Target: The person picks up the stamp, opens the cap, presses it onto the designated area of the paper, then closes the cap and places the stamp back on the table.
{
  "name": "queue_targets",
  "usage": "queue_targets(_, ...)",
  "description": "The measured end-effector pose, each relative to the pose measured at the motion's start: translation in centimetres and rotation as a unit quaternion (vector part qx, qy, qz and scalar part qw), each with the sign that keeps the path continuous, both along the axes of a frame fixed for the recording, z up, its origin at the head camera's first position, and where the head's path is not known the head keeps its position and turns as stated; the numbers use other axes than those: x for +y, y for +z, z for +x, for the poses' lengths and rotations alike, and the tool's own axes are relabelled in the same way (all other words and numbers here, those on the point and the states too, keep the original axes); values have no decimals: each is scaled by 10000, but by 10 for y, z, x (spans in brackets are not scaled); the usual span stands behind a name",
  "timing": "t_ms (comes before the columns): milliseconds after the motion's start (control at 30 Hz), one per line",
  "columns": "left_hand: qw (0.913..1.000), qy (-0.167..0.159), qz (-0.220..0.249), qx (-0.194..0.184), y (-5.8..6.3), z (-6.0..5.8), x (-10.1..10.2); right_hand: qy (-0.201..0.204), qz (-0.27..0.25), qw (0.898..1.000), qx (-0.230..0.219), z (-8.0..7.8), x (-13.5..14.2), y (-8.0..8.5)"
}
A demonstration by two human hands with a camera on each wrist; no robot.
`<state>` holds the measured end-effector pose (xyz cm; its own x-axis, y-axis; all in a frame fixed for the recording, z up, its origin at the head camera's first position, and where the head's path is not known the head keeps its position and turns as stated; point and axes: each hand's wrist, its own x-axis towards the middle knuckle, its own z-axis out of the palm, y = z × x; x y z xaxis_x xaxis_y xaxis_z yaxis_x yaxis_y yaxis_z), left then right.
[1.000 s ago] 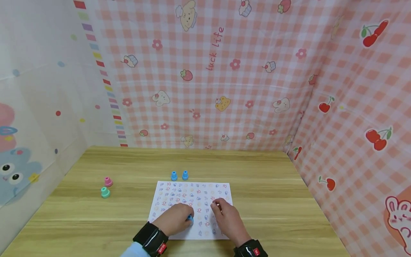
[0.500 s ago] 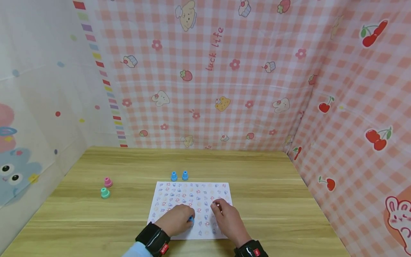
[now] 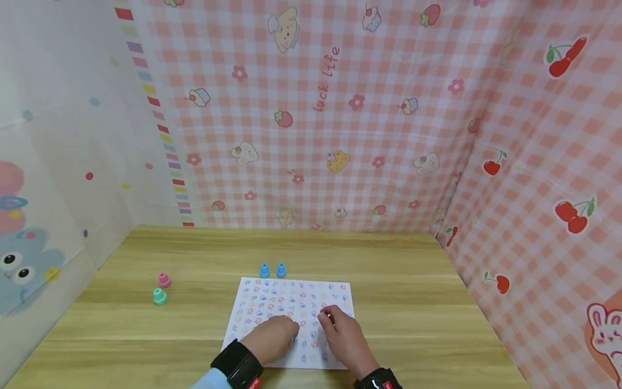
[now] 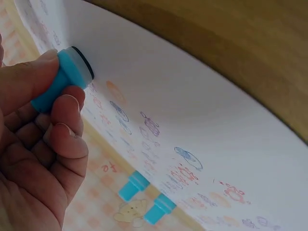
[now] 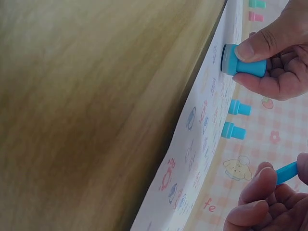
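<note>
My left hand (image 3: pixel 273 338) pinches a blue stamp (image 4: pixel 60 79) between thumb and fingers. The stamp's dark-edged face is right at the white sheet of paper (image 4: pixel 207 91), in the head view low on its middle part. Rows of small red, blue, purple and orange prints cover much of the sheet. My right hand (image 3: pixel 344 335) is over the sheet's right side, with fingers curled. In the right wrist view it pinches a small blue piece (image 5: pixel 287 172), mostly covered by the fingers, perhaps a stamp cap.
Two blue stamps (image 3: pixel 264 270) stand just behind the sheet's far edge. On the left of the wooden table (image 3: pixel 398 302) are a pink stamp (image 3: pixel 164 280) and a green stamp (image 3: pixel 159 296). Patterned cloth (image 3: pixel 301 135) hangs behind and at both sides.
My left hand has shifted slightly right over the sheet, and less of its stamp shows. The sheet has turned a little. The right hand keeps its place; the head view has tilted up slightly.
</note>
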<state>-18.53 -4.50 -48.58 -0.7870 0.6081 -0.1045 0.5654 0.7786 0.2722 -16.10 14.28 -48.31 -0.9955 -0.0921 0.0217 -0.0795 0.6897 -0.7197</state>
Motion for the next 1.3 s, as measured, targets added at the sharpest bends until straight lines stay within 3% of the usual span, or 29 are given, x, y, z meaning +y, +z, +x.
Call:
queue_targets(300,9999,16,108,102,-1,2,2,-16,-47,10000,53,2,0,-2)
queue_targets(867,9988,414,-80,-251,2,3,8,-94,-57,9999,111,1,0,-2)
queue_targets(1133,9997,231,9,113,-1,4,5,-133,-10,9999,39,1,-1,-3)
queue_targets(1300,9995,305,-14,-39,-1,5,6,-197,-69,9996,-189,-1,-1,-4)
